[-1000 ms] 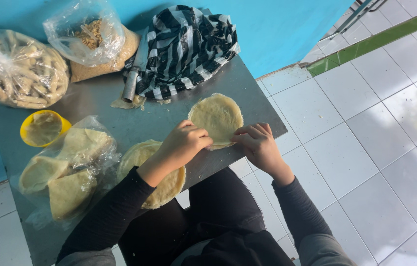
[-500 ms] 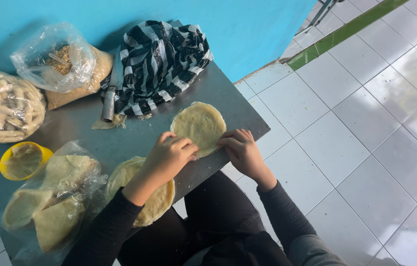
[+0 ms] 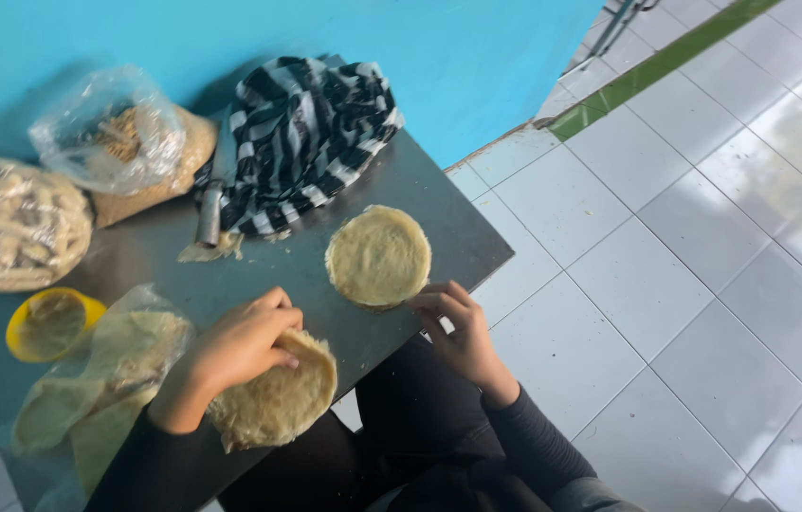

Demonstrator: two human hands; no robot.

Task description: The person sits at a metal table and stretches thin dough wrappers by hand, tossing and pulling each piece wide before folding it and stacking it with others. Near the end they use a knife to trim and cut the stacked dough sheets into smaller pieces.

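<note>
The left hand lies palm down, fingers curled over the top of a stack of flatbreads at the near edge of the grey table, while the right hand, loosely open and holding nothing, touches its fingertips to the near rim of a single round flatbread lying just beyond it. Left of the stack sits a clear bag of flatbreads, with a yellow bowl behind it, two clear plastic bags of snacks against the blue wall, and a black-and-white striped cloth beside them.
</note>
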